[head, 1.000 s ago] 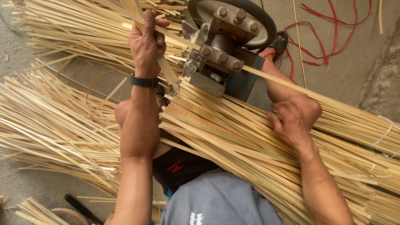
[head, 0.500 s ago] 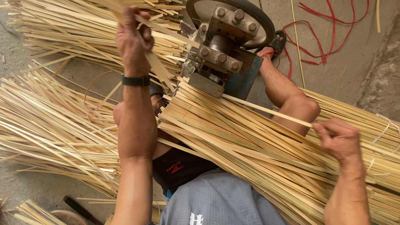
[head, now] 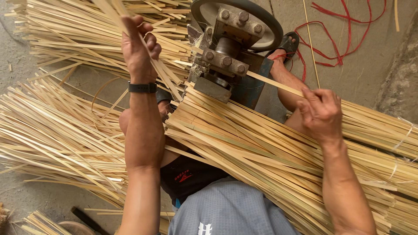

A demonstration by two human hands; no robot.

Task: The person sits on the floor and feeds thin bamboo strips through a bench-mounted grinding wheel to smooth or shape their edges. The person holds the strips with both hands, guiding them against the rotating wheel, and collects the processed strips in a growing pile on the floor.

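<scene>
Your right hand is pinching a bamboo strip entering the splitting machine; your left hand is gripping thin slivers beside it.

A grey concrete floor carries everything here, bare mostly at the upper right of the frame and in a patch at the left edge. Directly on it lie heaps of pale bamboo strips: one pile across the upper left, a fanned spread over the left middle, and a small bunch at the lower left corner beside a dark flat bar. At the upper right, loose red cord curls over the concrete, a single thin strip crosses it, and a blue-based metal machine with a dark wheel stands at the upper centre.
</scene>
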